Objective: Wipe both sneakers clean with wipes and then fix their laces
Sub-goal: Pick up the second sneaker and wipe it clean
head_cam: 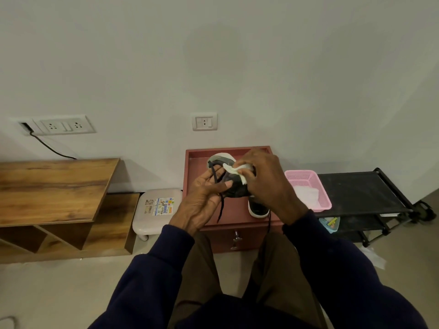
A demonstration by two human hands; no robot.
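Shelving of brown wood-grain board (54,186) fills my feed to the left of the red-brown wooden bench (197,167), well apart from it, and I place everything else from that bench. To its right I see a black metal shoe rack (361,193). The bench stands against the pale wall, with a raised rim round its top and a metal-handled drawer in its front.

Just beside its left side is a beige plastic stool (156,210) with a printed sticker on the seat. Near its right edge, a pink plastic mesh basket (306,176) rests on the rack, with white wipes (306,193) lying in it.

Above the bench top, the left hand (204,198) cradles a grey and dark sneaker with a white sole (222,158), fingers and thumb curled round it. The right hand (268,184) pinches a white wipe (234,168) and presses it on that sneaker's upper.

A second sneaker (257,207), black with a white sole, stands on the bench top near the front edge, below the right hand. A black lace (221,207) hangs from the held sneaker, past the left thumb, toward the bench's front.
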